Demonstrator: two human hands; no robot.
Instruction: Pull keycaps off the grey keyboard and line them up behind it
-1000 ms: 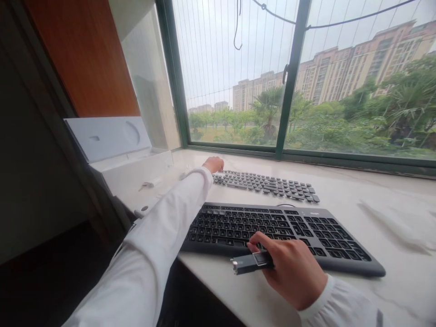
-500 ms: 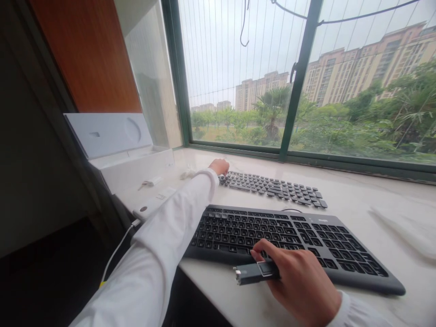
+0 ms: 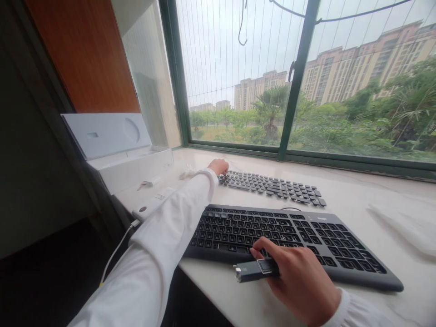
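Note:
My right hand (image 3: 301, 279) is closed round a dark keycap puller (image 3: 254, 270), its metal-tipped end pointing left over the counter's front edge. Under that hand lies a black keyboard (image 3: 289, 262), most of its sockets bare; a few clear caps show at its upper left. Behind it, loose black keycaps (image 3: 272, 185) are laid out in rows like a keyboard. My left arm stretches across to the left end of those rows. There my left hand (image 3: 219, 166) is closed with its fingers curled down at the keycaps; its fingertips are hidden, so what they pinch does not show.
On the left stands an open white box (image 3: 129, 168). Near my left sleeve are a white device (image 3: 145, 210) with a cable (image 3: 117, 247) and small white pieces (image 3: 149, 183). A clear plastic bag (image 3: 405, 227) lies at right. A window (image 3: 238, 146) backs the counter.
The view has shifted very slightly. Both hands stay nearly where they were, the right one still holding the keycap puller.

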